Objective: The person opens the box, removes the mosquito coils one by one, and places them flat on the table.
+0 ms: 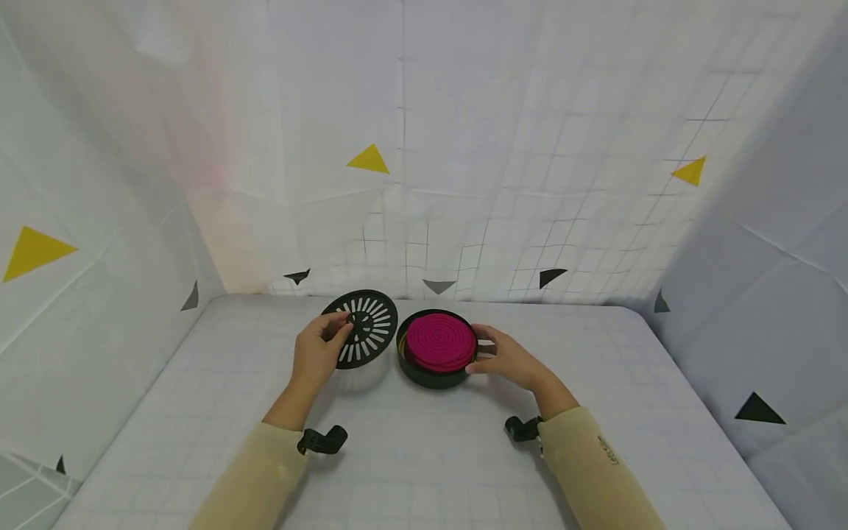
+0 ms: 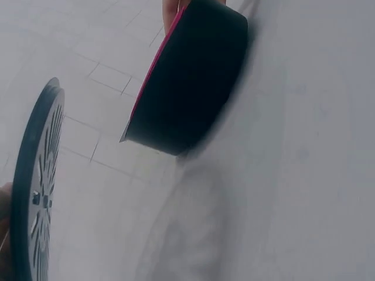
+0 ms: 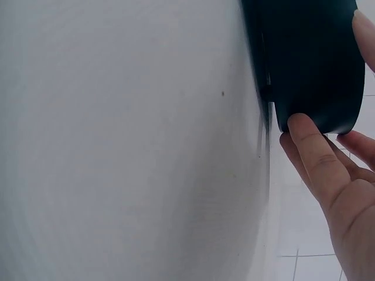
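My left hand [image 1: 315, 355] pinches a round black slotted lid [image 1: 368, 329] near its middle, holding it tilted above the table. Just right of the lid is a round black tin [image 1: 433, 380], filled with a stack of bright pink mosquito coils [image 1: 440, 340] whose spiral faces up. My right hand [image 1: 515, 362] grips the tin's right side, the thumb near the front and the fingers farther back. From the left wrist, the lid [image 2: 44, 181] appears almost edge-on, apart from the tin [image 2: 187, 82]. In the right wrist view, fingertips press against the dark tin wall [image 3: 316, 70].
A white table [image 1: 424, 456] bears both things. Behind it hangs a white gridded backdrop [image 1: 503, 147] with yellow and dark triangles; pale side walls [image 1: 748, 258] flank the table. Small black cameras [image 1: 323, 440] are strapped at both wrists, over cream sleeves.
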The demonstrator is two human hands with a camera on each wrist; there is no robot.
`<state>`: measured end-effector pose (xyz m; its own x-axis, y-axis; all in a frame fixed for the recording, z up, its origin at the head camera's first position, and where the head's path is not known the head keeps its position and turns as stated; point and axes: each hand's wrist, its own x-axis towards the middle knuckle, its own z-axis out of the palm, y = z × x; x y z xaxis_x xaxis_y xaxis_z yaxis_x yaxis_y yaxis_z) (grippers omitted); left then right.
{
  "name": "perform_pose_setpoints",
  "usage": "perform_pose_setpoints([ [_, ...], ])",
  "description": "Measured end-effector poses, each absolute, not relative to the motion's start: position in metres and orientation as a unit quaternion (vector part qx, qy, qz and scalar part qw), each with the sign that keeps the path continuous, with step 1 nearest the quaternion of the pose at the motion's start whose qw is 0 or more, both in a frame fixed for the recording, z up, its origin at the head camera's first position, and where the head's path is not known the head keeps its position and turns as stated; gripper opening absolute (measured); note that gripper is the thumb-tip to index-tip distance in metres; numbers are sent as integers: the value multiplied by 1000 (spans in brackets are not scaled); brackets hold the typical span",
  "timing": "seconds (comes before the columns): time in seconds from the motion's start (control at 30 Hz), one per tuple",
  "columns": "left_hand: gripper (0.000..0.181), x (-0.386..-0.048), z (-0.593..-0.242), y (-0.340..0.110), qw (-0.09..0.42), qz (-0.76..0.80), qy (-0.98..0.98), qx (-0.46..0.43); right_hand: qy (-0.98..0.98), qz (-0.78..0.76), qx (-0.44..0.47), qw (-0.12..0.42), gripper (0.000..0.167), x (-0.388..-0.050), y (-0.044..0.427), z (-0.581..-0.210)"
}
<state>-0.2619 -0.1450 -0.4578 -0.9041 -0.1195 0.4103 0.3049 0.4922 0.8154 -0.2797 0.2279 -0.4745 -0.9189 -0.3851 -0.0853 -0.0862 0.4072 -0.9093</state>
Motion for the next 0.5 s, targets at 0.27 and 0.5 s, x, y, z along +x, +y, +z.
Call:
perform_pose_setpoints([
  [0.27,24,-260,-459,-170,236,-482,-843,-35,828,-524,-143,142,91,-279,227,-474],
  [0.5,25,-259,-464,-189,248,-471,-846,-23,827,-524,-143,142,92,-277,227,-472],
])
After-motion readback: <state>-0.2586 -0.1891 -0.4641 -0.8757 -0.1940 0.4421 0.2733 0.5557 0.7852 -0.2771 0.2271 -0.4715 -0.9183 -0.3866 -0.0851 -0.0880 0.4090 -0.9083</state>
